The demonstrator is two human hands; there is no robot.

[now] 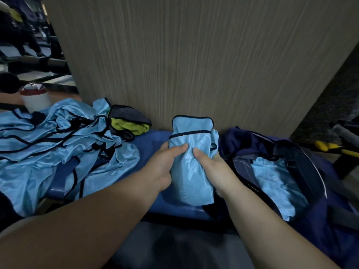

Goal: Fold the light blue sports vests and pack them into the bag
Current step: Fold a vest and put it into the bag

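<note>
A folded light blue vest point(191, 167) with black trim lies lengthwise on the blue bench point(153, 144), held from both sides. My left hand point(165, 166) grips its left edge, thumb on top. My right hand point(211, 167) grips its right edge, thumb on top as well. To the right sits the open dark blue bag point(303, 171), with light blue vests point(275, 183) lying inside. A loose pile of unfolded light blue vests point(58, 144) covers the bench's left part.
A grey and yellow-green cloth point(128, 123) lies behind the pile against the wood-grain panel point(194, 55). A white cup with a red lid point(35, 100) stands at the far left. Yellow-handled tools point(330, 147) lie at the far right.
</note>
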